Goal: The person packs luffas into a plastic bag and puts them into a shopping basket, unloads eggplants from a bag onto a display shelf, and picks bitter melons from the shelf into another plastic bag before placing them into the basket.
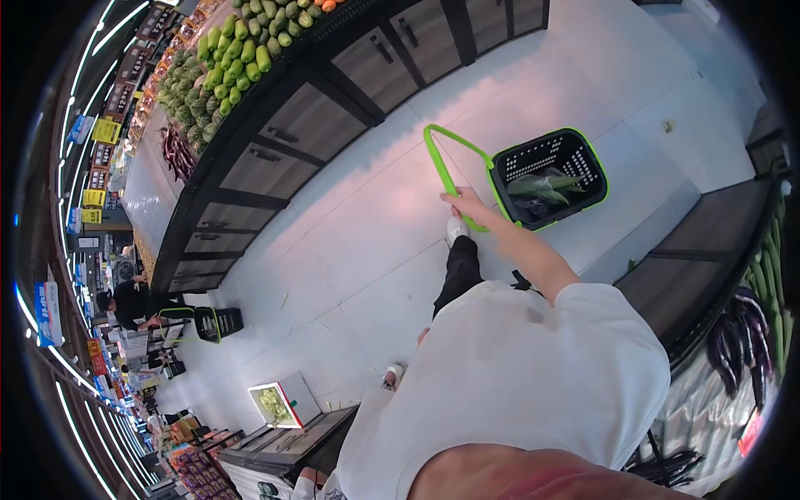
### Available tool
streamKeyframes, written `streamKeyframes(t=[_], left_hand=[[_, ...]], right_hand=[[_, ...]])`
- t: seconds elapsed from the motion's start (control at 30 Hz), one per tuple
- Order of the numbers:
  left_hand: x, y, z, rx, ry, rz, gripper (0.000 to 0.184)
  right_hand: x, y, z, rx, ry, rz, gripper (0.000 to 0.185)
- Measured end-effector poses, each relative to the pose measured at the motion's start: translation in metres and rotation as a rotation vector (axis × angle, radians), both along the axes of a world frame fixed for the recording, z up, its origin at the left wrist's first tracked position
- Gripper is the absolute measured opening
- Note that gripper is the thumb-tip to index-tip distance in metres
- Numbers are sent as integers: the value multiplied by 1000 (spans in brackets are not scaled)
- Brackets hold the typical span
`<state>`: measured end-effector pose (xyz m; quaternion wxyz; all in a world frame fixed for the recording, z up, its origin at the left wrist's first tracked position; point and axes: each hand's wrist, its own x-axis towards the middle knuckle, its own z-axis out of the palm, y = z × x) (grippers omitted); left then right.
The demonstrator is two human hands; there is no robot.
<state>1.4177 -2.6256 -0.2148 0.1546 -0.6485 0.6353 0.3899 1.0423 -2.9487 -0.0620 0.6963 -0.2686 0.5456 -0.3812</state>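
Note:
My right hand (465, 204) is closed around the green handle (439, 158) of a shopping basket, with the arm stretched out from a white sleeve. The black basket (596, 162) with its green rim hangs or stands beside my leg; which one I cannot tell. Inside it lie long green vegetables in clear plastic (546, 185) and something dark. Of my left hand only a small patch of skin (423, 336) shows past the edge of the white shirt, its fingers mostly hidden.
A dark cabinet counter (283, 137) carries green vegetables (237, 62). Eggplants (740, 333) lie on a stand at the right. A person in dark clothes (129, 304) is near another basket (218, 323). A white box of greens (275, 405) is at lower left.

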Motion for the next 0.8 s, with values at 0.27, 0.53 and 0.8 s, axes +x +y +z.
streamKeyframes(t=[0.27, 0.53, 0.8], left_hand=[[-59, -203, -22, 277, 86, 254, 33], [-186, -585, -11, 257, 585, 865, 33], [-363, -802, -24, 196, 697, 715, 35]], right_hand=[[-171, -177, -58, 24, 110, -308, 32], [-327, -195, -108, 90, 430, -723, 38], [-342, -128, -185, 463, 804, -444, 42]])
